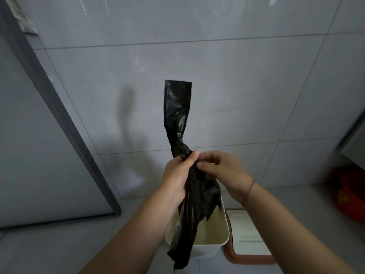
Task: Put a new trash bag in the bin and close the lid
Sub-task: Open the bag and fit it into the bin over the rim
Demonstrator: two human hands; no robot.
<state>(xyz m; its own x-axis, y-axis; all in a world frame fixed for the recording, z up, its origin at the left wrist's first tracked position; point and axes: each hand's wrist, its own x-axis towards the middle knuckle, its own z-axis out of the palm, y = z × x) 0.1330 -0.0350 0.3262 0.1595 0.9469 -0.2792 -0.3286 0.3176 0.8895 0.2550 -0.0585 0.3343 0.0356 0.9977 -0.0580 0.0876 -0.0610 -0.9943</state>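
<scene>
Trash bag (177, 107), black, is hanging in both hands above the open bin (209, 234), still folded and twisted, not opened out. Its flat top end is sticking up against the wall; its lower end is dangling over the bin's near-left rim and covering part of it.

Left hand (177, 175) is clamped around the bag's twisted middle, fingers wrapped round the plastic. Right hand (223, 171) is pinching the bag just beside it, thumb and forefinger closed on a fold; the other fingers are tucked behind the plastic, so can't tell what they're gripping. A thin red string (249, 191) is sitting round the right wrist.

Bin is cream, rectangular, standing on the floor. Its far rim and left wall are hiding behind the bag and the left forearm; inside is only partly visible. Lid (246, 234), white with a brown border, is lying flat on the floor touching the bin's right side, near edge cut off by the right arm.

Room: glossy grey tiled wall (237, 95) with glare streaks up top, grey tiled floor (39, 250), dark door frame (59, 115) leaning across the left. At the far right edge something red (351, 194) is sitting on the floor, blurred and cropped; can't make out what it is.
</scene>
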